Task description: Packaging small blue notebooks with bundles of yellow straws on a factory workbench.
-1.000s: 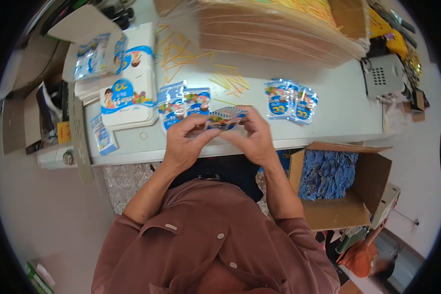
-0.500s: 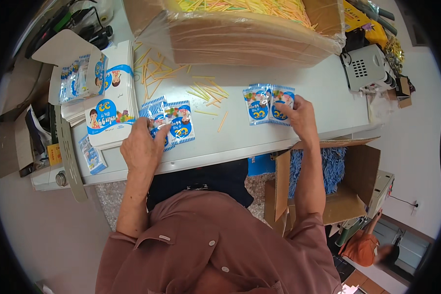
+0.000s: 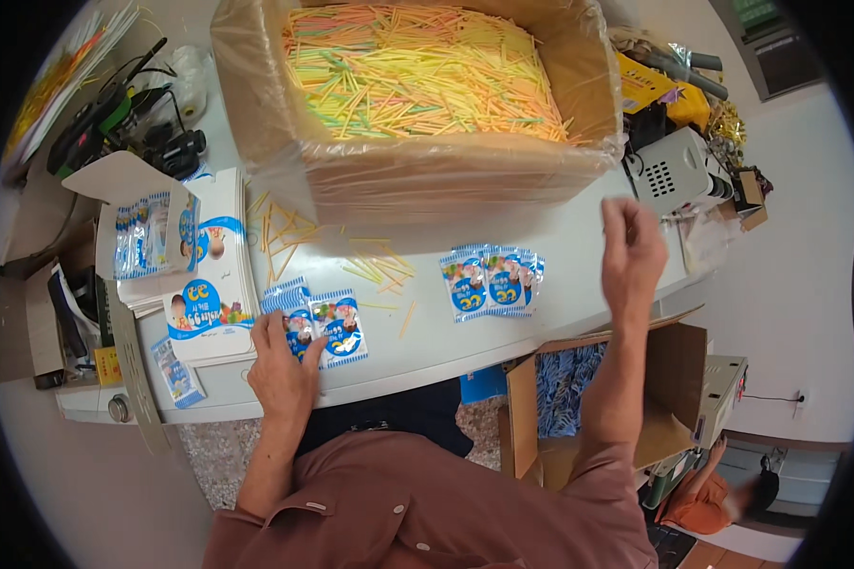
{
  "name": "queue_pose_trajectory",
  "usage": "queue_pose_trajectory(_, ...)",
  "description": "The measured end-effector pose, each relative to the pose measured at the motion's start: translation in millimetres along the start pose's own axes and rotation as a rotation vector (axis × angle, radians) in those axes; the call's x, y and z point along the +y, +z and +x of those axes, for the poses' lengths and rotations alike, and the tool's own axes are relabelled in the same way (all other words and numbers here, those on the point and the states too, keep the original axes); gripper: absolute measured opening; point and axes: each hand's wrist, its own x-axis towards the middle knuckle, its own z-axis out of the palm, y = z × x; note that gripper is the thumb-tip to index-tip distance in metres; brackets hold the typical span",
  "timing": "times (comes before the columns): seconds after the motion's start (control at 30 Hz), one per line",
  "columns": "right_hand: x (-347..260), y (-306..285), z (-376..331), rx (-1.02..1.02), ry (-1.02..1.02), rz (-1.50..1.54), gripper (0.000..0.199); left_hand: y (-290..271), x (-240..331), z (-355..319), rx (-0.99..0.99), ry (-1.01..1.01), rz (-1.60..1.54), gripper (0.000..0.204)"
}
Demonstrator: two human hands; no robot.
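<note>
My left hand (image 3: 286, 372) is bent over a small stack of blue-and-white sachets (image 3: 297, 322), thumb and fingers gripping it at the table's front edge. Against its right side lies another sachet (image 3: 337, 328), face up. My right hand (image 3: 634, 254) is raised over the table's right part, its fingers loosely curled together, and no sachet shows in it. To the left of that hand, a fanned group of sachets (image 3: 508, 282) overlaps on the table.
A plastic-lined carton (image 3: 427, 180) of thin pastel sticks stands at the back; loose sticks (image 3: 380, 266) lie before it. At left, an opened display box (image 3: 147, 232) of sachets rests on flat printed cartons (image 3: 220, 322). An open carton (image 3: 674, 379) stands below the right edge.
My right hand has let go of the sachets at right and moved up and rightward. More sachets now lie fanned there. My left hand stays at its stack. The view has tilted upward.
</note>
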Motion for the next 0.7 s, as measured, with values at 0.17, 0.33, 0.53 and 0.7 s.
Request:
queue_pose_trajectory(0.17,-2,28,119,-0.173,-0.517,-0.242,0.013,2,3,4,-0.035,0.049,-0.028,0.046)
queue_pose_trajectory(0.33,41,75,183,-0.765,-0.318,-0.735,0.016,6,5,6,-0.021,0.122,-0.115,0.035)
queue_pose_trajectory(0.53,42,88,188,-0.858,-0.370,-0.759,0.017,-10,8,5,0.001,0.173,-0.229,0.029)
queue_pose_trajectory(0.7,37,90,190,-0.946,-0.323,-0.753,0.020,-16,11,5,-0.006,0.141,-0.268,0.025)
